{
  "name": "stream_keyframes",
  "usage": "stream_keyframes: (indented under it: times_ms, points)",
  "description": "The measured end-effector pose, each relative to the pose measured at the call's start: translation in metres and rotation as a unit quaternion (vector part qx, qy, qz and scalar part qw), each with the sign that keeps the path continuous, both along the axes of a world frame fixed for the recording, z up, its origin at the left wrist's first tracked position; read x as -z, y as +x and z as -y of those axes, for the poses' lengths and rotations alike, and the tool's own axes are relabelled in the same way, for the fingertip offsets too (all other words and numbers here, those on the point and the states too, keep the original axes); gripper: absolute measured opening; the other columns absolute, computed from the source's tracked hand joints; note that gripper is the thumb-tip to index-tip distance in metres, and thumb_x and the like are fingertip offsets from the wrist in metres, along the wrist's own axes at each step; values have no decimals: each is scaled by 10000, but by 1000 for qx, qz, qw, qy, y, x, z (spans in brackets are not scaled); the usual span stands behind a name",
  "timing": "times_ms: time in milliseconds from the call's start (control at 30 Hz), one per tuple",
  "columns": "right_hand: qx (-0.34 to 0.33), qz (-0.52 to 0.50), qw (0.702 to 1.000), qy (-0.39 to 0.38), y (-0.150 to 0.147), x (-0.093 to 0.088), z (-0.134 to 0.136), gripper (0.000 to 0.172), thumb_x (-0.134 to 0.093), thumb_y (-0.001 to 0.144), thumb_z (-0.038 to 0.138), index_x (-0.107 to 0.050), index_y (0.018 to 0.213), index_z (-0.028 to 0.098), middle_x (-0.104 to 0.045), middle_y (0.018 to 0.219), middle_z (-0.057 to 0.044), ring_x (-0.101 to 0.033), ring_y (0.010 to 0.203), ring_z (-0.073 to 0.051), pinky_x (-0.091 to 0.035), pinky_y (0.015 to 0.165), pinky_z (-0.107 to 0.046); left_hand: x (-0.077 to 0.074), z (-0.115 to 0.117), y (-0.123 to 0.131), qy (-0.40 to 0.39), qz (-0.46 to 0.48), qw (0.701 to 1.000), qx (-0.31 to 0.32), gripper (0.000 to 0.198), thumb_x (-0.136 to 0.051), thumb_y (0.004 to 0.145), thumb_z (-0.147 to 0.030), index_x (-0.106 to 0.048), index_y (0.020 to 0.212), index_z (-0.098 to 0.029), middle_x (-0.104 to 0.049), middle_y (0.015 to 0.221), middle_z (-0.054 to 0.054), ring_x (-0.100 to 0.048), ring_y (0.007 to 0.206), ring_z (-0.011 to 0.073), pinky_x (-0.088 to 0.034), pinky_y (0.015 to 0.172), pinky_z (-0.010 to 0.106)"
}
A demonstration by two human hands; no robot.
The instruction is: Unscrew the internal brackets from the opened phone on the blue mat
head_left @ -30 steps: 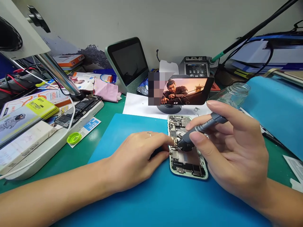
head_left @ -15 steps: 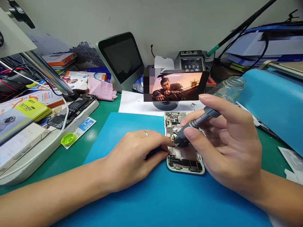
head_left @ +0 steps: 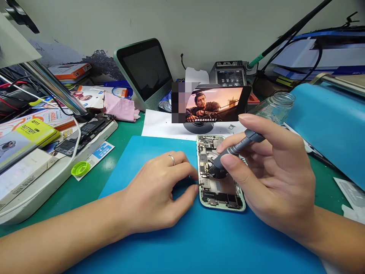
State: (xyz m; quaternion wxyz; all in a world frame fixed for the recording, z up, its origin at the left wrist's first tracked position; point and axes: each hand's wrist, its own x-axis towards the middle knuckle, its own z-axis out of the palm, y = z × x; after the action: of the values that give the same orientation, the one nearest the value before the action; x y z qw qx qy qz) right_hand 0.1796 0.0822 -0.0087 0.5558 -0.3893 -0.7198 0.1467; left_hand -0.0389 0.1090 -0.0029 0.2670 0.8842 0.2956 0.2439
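An opened smartphone (head_left: 209,183) with a pale green frame lies on the blue mat (head_left: 185,243), its inner boards and parts bare. My right hand (head_left: 273,182) grips a grey pen-shaped screwdriver (head_left: 234,149) between thumb and fingers. The tool slants down to the left over the phone's middle, where a dark area hides its tip. At the phone's left edge is my left hand (head_left: 159,190), with a ring on one finger. Its thumb and forefinger are bent, with a gap between their tips. The thumb tip is close to the edge; whether it touches is unclear.
Behind the phone, another phone (head_left: 216,104) playing a video stands on a round base. A smart display (head_left: 145,72) and a glass jar (head_left: 276,104) stand nearby. At left are battery boxes (head_left: 31,131), another opened phone (head_left: 88,133) and a green cap (head_left: 80,168).
My left fingers have drawn back slightly left from the phone's inside, and the gap between forefinger and thumb has widened. My right hand and the screwdriver stay nearly the same.
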Motion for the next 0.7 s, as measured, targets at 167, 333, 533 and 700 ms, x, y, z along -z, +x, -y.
stream_keyframes:
  times_ms: [167, 333, 533, 700]
  points:
    - [-5, -8, 1000, 3, 0, -1, -1, 630, -694, 936, 128, -522, 1478, 399, -693, 1270, -36, -703, 929, -203, -670, 771, -369, 3, -1, 0, 18, -7, 1000, 10, 106, -592, 972, -182, -697, 976, -166, -627, 902, 28, -579, 823, 162, -436, 738, 309]
    - [-28, -14, 1000, 2, 0, -1, -3, 631, -665, 945, 94, -511, 1491, 371, -687, 1117, -32, -681, 922, -185, -660, 858, -375, 6, -2, 1, 26, -12, 999, 32, 152, -545, 1014, -178, -687, 962, -160, -636, 906, 32, -591, 822, 153, -443, 744, 296]
    - [-19, -10, 1000, 8, 0, -1, -3, 644, -683, 928, 92, -521, 1488, 366, -693, 1130, -37, -695, 918, -196, -658, 823, -372, 6, -5, 0, 29, -18, 999, 40, 177, -529, 1043, -200, -674, 953, -152, -636, 908, 37, -591, 830, 158, -445, 744, 293]
    - [-15, -14, 1000, 12, 0, -2, -3, 626, -687, 927, 107, -537, 1472, 376, -700, 1131, -39, -703, 897, -204, -652, 748, -361, 6, -4, 0, 34, -26, 998, 45, 170, -524, 1050, -207, -671, 980, -154, -641, 926, 39, -594, 852, 164, -449, 764, 299]
